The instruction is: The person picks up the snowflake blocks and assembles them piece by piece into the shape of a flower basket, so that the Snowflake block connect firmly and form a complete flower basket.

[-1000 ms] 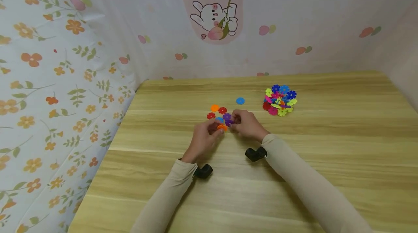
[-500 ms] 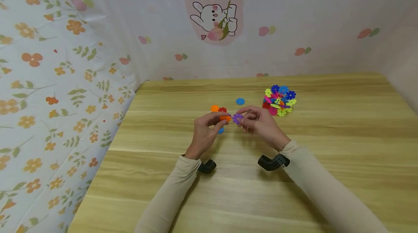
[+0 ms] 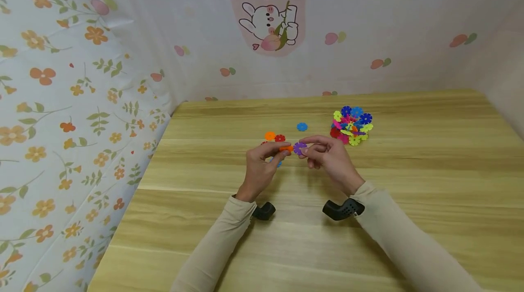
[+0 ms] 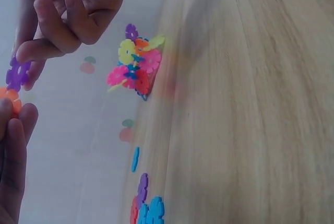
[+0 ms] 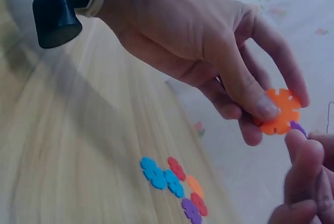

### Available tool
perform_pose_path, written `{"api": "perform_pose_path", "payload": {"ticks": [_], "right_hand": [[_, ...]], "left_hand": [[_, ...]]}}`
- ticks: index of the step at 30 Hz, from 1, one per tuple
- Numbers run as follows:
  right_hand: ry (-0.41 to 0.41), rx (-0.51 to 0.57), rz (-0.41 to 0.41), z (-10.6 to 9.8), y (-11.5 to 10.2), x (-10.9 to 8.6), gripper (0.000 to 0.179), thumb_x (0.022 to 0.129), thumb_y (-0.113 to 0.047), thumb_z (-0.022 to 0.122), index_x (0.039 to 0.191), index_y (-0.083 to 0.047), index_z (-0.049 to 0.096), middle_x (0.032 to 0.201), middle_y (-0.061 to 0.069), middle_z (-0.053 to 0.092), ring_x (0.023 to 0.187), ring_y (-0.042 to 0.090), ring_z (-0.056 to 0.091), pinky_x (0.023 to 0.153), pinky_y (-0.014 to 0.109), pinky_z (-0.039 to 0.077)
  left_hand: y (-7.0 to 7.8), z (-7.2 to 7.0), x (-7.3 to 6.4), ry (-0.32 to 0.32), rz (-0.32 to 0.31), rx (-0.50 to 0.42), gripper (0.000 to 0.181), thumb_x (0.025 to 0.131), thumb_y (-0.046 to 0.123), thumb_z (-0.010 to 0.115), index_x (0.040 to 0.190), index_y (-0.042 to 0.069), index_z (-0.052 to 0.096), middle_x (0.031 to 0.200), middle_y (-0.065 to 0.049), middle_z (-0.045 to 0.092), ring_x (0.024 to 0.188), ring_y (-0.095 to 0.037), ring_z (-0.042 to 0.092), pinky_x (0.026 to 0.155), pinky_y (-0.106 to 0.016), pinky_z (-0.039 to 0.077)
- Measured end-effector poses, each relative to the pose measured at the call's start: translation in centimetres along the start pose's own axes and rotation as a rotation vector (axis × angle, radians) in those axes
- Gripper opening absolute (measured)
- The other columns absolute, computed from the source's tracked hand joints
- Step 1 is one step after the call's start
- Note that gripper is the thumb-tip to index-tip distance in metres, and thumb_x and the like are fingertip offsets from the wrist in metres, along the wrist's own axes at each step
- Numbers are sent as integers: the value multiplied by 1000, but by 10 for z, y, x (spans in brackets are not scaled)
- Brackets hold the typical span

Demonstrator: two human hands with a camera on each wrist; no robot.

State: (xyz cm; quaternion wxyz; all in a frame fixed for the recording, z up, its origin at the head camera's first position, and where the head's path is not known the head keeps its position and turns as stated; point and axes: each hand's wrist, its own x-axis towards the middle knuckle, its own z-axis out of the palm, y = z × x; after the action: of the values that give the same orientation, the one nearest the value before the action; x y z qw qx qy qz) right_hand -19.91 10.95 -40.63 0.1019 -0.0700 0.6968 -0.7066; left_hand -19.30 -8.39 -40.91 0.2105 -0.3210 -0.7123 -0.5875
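My left hand (image 3: 262,162) pinches an orange flower-shaped plastic disc (image 5: 284,112) between thumb and fingertips. Facing it, my right hand (image 3: 329,160) pinches a purple notched disc (image 3: 299,148) by its edge. Both discs are up off the table, their rims meeting in the left wrist view, where the purple disc (image 4: 18,73) stands just above the orange disc (image 4: 11,99). Part of the orange one is covered by my left fingers. Below the hands, loose discs lie flat, among them blue (image 5: 153,173), red (image 5: 176,168) and purple (image 5: 191,210) ones.
A bundle of joined discs (image 3: 350,126) in several colours stands on the wooden table (image 3: 430,155) at the back right. One blue disc (image 3: 302,127) lies apart near the back. Patterned cloth (image 3: 184,19) hangs behind and to the left.
Both hands have risen from the loose discs, the left bringing up the orange disc and the right the purple one. The two discs have come together edge to edge.
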Motion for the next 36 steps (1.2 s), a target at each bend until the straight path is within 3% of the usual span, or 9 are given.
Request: {"api": "perform_pose_path", "payload": {"ticks": [11, 22, 26, 30, 34, 36], "right_hand": [[114, 59, -71, 7, 4, -3, 28, 90, -6, 60, 117, 4, 61, 80, 10, 69, 49, 14, 52, 47, 25, 41], [110, 123, -52, 16, 4, -1, 29, 90, -5, 61, 115, 8, 60, 80, 9, 70, 49, 13, 52, 46, 22, 40], [140, 132, -65, 23, 4, -1, 27, 87, -3, 63, 113, 7, 62, 79, 10, 69, 50, 13, 55, 49, 22, 47], [80, 136, -68, 28, 7, 3, 29, 89, -6, 63, 115, 7, 60, 78, 11, 68, 54, 16, 59, 53, 27, 51], [-14, 117, -8, 25, 13, 14, 32, 96, -20, 52, 122, -1, 57, 85, 17, 67, 57, 18, 59, 52, 30, 50], [-33, 50, 38, 25, 17, 23, 31, 98, -24, 49, 120, -6, 59, 88, 19, 66, 58, 19, 58, 51, 30, 49]], "left_hand": [[0, 1, 1, 20, 28, 4, 20, 76, -17, 65, 96, -13, 66, 86, -22, 67, 71, -30, 65, 65, -34, 55], [1, 3, 3, 64, 7, -3, 17, 73, -17, 67, 89, -12, 68, 84, -21, 68, 62, -29, 64, 60, -35, 55], [2, 2, 1, 76, -26, -17, 13, 74, -17, 67, 86, -12, 68, 82, -22, 68, 61, -30, 64, 56, -36, 55], [1, -2, -2, 90, -35, 18, 13, 75, -17, 66, 87, -12, 68, 79, -21, 67, 60, -31, 63, 58, -37, 55], [0, -11, 0, 85, -15, 73, 14, 77, -16, 65, 90, -10, 68, 81, -19, 66, 66, -30, 64, 64, -36, 55], [0, -18, 2, 89, -13, 88, 14, 79, -15, 64, 90, -9, 67, 83, -20, 66, 69, -30, 63, 64, -36, 54]]}}
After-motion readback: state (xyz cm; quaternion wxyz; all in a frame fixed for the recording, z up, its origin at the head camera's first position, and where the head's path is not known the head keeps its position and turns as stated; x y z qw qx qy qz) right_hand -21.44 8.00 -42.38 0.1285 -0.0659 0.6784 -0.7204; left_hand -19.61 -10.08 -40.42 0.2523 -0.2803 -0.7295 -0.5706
